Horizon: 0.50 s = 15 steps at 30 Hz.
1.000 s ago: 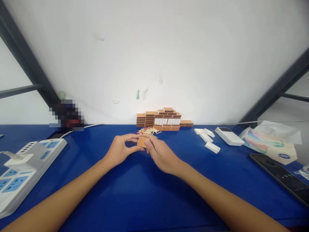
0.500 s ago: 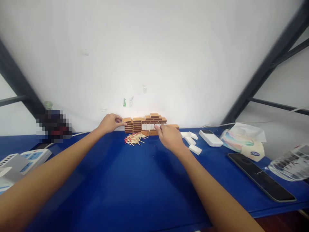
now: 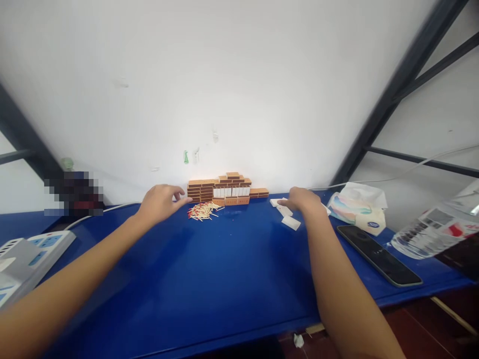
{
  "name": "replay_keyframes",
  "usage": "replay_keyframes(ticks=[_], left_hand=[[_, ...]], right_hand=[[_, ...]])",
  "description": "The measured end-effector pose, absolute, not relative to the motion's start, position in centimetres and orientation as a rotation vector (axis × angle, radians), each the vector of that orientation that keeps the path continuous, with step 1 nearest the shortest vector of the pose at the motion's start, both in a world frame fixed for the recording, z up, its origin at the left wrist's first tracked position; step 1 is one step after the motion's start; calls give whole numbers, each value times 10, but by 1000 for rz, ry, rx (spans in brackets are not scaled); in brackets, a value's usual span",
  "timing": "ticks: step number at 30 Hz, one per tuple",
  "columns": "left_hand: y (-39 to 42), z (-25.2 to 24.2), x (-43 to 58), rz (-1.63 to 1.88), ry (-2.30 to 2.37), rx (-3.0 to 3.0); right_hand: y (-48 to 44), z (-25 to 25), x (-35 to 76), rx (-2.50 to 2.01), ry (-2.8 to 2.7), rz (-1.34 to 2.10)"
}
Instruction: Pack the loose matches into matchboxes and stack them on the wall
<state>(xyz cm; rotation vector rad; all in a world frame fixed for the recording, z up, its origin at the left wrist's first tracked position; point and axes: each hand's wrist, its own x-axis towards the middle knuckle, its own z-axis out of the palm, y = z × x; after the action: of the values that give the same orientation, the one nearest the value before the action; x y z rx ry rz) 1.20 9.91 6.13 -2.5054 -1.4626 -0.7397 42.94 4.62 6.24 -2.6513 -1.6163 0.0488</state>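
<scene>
My left hand [image 3: 162, 199] is open beside the left end of a low wall of brown matchboxes [image 3: 201, 191], thumb and fingers apart with nothing between them. A row of white matchbox trays [image 3: 231, 192] stands upright within the wall, with more matchboxes [image 3: 232, 175] stacked in steps above. In front lies a heap of loose red-tipped matches [image 3: 203, 211]. My right hand [image 3: 302, 200] is over loose white matchbox trays [image 3: 291, 223] to the right, its thumb reaching left at one of them. Contact is unclear, and its other fingers are partly hidden.
On the right are a tissue pack [image 3: 355, 205], a black phone [image 3: 377, 254] and a clear plastic bottle [image 3: 430, 232]. A white power strip [image 3: 47, 249] sits at the left. The blue table [image 3: 224, 279] meets a white wall behind; dark metal bars slant at both sides.
My right hand has left the matchbox wall and moved right to the loose white trays. My left hand has drawn slightly away from the stack. The view has shifted a little right.
</scene>
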Motion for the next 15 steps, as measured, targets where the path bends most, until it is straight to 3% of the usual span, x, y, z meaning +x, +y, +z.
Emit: replay_keyframes(ticks=[9,15], left_hand=[[50,3,-31,-788,-1410,-2691],[46,-3,-21,-870,-1232,-2792]], right_hand=[[49,54,410,-2726,-1774,110],[26,58,337,-1880,-2282,52]])
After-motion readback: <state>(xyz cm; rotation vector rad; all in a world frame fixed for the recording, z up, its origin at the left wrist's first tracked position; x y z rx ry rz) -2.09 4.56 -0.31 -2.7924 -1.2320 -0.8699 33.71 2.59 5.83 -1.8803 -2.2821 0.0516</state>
